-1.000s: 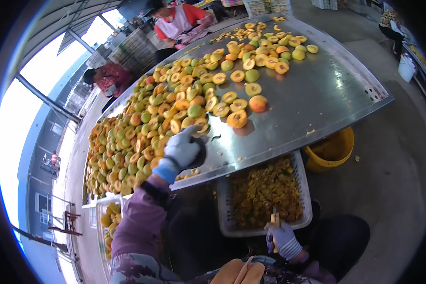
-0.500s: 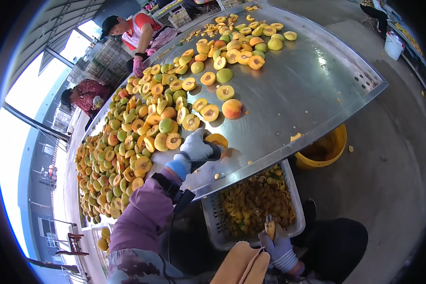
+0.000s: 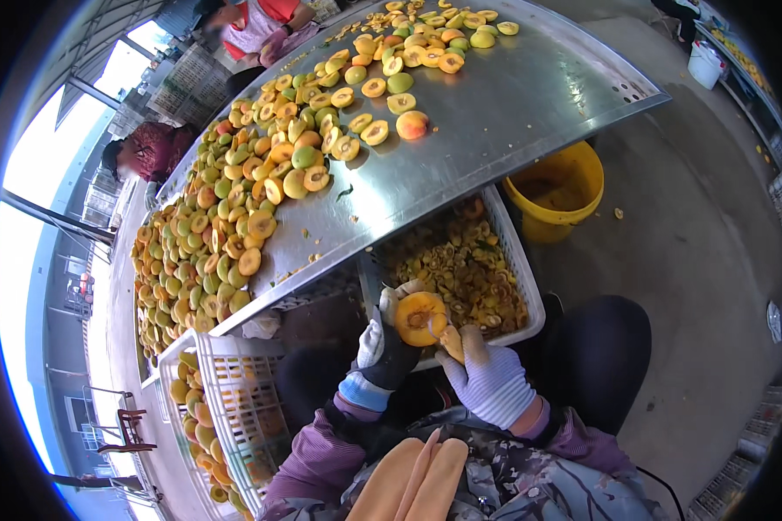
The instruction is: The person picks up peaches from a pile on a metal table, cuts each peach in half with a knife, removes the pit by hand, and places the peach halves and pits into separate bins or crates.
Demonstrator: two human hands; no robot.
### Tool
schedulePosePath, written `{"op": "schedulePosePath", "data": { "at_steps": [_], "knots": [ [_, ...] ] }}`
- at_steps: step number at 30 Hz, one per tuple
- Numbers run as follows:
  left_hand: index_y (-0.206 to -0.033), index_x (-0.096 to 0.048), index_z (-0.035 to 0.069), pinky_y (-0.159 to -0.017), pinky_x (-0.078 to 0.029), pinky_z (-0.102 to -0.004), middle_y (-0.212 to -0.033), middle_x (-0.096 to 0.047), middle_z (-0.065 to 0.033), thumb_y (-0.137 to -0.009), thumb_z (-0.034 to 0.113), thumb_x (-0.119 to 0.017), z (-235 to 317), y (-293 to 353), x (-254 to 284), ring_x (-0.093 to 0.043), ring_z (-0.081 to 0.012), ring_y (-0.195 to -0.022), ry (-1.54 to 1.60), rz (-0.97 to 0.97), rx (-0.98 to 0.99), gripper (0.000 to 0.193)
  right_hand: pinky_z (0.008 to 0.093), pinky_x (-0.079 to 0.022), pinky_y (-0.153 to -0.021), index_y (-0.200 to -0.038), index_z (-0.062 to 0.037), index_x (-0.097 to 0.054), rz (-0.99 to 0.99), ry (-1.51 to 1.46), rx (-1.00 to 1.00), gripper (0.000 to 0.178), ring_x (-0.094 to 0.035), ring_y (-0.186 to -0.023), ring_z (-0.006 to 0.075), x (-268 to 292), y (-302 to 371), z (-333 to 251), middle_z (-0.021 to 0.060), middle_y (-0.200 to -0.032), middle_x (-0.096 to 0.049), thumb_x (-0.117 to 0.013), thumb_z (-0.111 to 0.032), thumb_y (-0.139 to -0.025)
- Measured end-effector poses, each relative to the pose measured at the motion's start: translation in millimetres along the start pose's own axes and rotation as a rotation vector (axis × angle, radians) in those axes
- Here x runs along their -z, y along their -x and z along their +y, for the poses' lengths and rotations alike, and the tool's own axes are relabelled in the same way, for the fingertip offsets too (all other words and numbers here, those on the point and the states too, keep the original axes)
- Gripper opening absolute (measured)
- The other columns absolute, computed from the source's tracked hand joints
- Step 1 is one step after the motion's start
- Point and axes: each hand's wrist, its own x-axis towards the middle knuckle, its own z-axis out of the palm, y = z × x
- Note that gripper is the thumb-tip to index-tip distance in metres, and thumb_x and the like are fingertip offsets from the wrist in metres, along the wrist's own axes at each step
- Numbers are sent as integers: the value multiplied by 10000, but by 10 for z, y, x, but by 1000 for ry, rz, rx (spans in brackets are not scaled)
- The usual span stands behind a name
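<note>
Above the crate of scraps, my gloved left hand (image 3: 379,340) is closed around a yellow peach half (image 3: 419,306), its cut face turned up. My right hand (image 3: 495,382), in a striped glove, grips a small pitting tool (image 3: 451,342) with a pale handle. The tool's tip meets the cut face near its middle; the exact depth of the tip cannot be made out. Beneath my hands a white plastic crate (image 3: 534,300) holds peach pits and scraps. Many halved peaches (image 3: 235,204) are heaped on the metal table (image 3: 487,122) in front of me.
A yellow bucket (image 3: 595,195) stands under the table's right edge. At my left, a white basket (image 3: 235,382) contains peach halves. Two co-workers, one in a red sleeve (image 3: 280,9) and one in a dark red top (image 3: 158,146), are across the table's far left side.
My left hand has come back from the table with a peach half. My right hand has risen with the pitting tool to meet it. The view has tilted down.
</note>
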Motion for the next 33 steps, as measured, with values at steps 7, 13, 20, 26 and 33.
{"op": "schedulePosePath", "data": {
  "at_steps": [7,13,20,26,33],
  "knots": [
    [-1257,-454,-8,-878,-480,-337,-1096,-576,-117,-944,556,-382,-120,298,-120,-584,-214,-991,-255,-42,-195,648,439,-487,-471,-1031,16,-468,-211,196,-50,347,-607,-542,365,-36,127,-71,169,-600,-597,-604,-252,-857],
    [-1136,-525,-34,-717,-502,-280,-946,-618,-131,-919,593,-406,-54,350,-290,-611,-195,-815,-224,-23,-213,674,448,-493,-504,-1022,41,-477,-228,-15,-67,357,-608,-575,390,-59,158,-93,199,-617,-594,-591,-260,-868],
    [-1012,-589,-56,-600,-497,-271,-808,-645,-134,-911,567,-456,-64,355,-363,-617,-195,-661,-300,86,-325,645,448,-505,-632,-1068,47,-464,-343,-231,-105,389,-619,-757,416,-56,185,-100,244,-799,-619,-588,-267,-876],
    [-983,-608,-67,-638,-525,-285,-845,-666,-157,-841,584,-572,-63,364,-375,-640,-193,-714,-621,122,-461,667,459,-496,-682,-1078,36,-481,-352,-491,-57,346,-597,-819,438,-102,181,-49,277,-890,-596,-560,-244,-891],
    [-944,-626,-65,-648,-530,-285,-815,-674,-134,-844,533,-606,46,326,-369,-646,-181,-696,-575,-40,-423,607,430,-479,-751,-1131,31,-473,-501,-954,-87,343,-583,-888,410,-29,161,-26,265,-944,-581,-543,-217,-905]
  ]
}}
